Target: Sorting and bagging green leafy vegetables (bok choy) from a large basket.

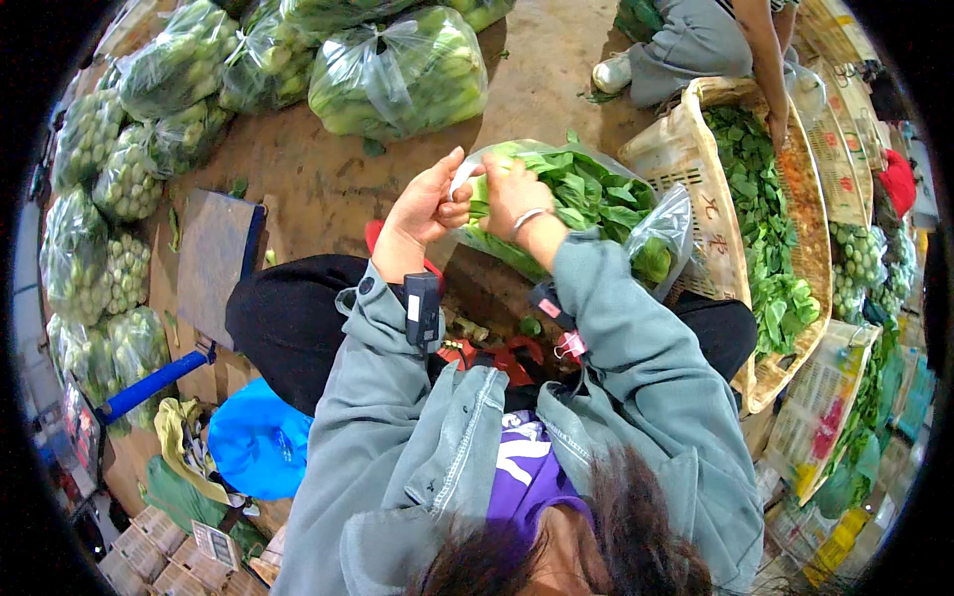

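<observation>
Before me lies a clear plastic bag filled with leafy greens. My left hand grips the bag's rim at its left end, where the plastic is bunched near the fingers. Over the pale stems at that same end is my right hand, its fingers curled down at the bag's mouth. Its fingertips are partly hidden, so I cannot make out whether they hold plastic or stems.
A large plastic crate of loose greens stands at the right, with another person's arm reaching in. Tied bags of vegetables line the back and left. A platform scale and a blue bag sit at the left.
</observation>
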Available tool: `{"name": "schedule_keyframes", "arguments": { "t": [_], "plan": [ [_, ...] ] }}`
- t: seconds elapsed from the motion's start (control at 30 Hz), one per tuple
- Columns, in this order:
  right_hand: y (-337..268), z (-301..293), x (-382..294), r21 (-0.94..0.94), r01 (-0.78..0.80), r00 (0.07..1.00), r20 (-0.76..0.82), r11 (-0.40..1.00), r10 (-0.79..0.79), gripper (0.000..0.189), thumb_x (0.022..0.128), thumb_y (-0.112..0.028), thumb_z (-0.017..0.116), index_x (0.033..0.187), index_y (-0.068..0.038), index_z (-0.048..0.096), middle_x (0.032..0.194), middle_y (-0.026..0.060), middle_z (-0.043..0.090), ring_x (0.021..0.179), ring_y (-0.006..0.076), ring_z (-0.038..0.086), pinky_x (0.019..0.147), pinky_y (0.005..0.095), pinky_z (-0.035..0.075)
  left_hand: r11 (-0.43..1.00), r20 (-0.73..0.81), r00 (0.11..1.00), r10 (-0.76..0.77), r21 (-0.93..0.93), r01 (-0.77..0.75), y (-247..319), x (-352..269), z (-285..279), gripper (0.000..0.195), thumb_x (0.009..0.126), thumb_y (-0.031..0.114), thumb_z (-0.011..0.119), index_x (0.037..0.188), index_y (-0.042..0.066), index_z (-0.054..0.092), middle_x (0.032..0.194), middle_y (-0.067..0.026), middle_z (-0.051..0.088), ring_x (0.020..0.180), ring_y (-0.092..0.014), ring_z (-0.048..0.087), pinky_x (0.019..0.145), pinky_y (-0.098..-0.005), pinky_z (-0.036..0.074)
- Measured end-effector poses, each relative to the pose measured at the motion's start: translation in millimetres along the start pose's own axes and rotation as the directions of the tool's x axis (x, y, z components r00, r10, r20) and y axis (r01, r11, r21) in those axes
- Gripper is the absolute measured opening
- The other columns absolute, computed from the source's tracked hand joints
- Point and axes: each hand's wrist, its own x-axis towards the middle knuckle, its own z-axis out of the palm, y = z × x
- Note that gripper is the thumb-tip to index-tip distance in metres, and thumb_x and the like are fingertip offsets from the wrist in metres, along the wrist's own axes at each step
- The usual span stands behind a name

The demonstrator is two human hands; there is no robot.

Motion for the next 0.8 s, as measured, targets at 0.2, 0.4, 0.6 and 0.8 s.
{"name": "schedule_keyframes", "arguments": {
  "t": [0.2, 0.4, 0.6, 0.8],
  "plan": [
    [32, 61, 6, -0.096, 0.113, 0.957, -0.255, 0.989, -0.135, 0.071, 0.076, -0.024, 0.050, 0.136, -0.019, 0.013, 0.131, 0.0256, 0.022, 0.113, 0.0373, 0.034, 0.086, 0.0458, 0.034, 0.988, 0.006, 1.000, -0.013, -0.152, 0.014, 4, 2, -9, 0.046, 0.087, 0.041, 0.042, 0.101, -0.002, 0.049, 0.056, 0.0047, 0.039, 0.039, -0.002, 0.027, 0.036, -0.0169, 0.019],
    [12, 42, 5, -0.225, 0.071, 0.971, -0.208, 0.972, -0.119, 0.067, 0.073, -0.032, 0.054, 0.131, -0.038, 0.021, 0.138, 0.0240, 0.009, 0.126, 0.0407, 0.014, 0.093, 0.0531, 0.025, 1.000, -0.087, 0.996, -0.003, -0.003, 0.003, 0, -3, 1, 0.028, 0.087, 0.036, 0.044, 0.084, 0.008, 0.048, 0.060, 0.0032, 0.043, 0.043, -0.004, 0.030, 0.040, -0.0184, 0.022],
    [-4, 68, 28, -0.352, 0.163, 0.943, -0.219, 0.922, -0.250, 0.059, 0.072, -0.042, 0.054, 0.122, -0.012, 0.042, 0.135, 0.0160, 0.025, 0.127, 0.0336, 0.015, 0.094, 0.0598, 0.017, 0.999, -0.048, 0.999, 0.021, 0.042, -0.019, -5, 4, 7, 0.025, 0.086, 0.034, 0.045, 0.078, 0.011, 0.043, 0.060, 0.0024, 0.039, 0.045, -0.006, 0.031, 0.042, -0.0195, 0.025],
    [1, 36, 9, -0.275, 0.265, 0.935, -0.159, 0.924, -0.316, 0.037, 0.077, -0.029, 0.049, 0.106, -0.009, 0.057, 0.125, 0.0136, 0.038, 0.122, 0.0327, 0.025, 0.089, 0.0629, 0.021, 0.992, -0.018, 0.999, 0.032, -0.119, -0.033, 1, -3, -5, 0.028, 0.087, 0.034, 0.044, 0.088, 0.007, 0.046, 0.062, 0.0025, 0.039, 0.045, -0.004, 0.031, 0.043, -0.0185, 0.024]
  ]
}}
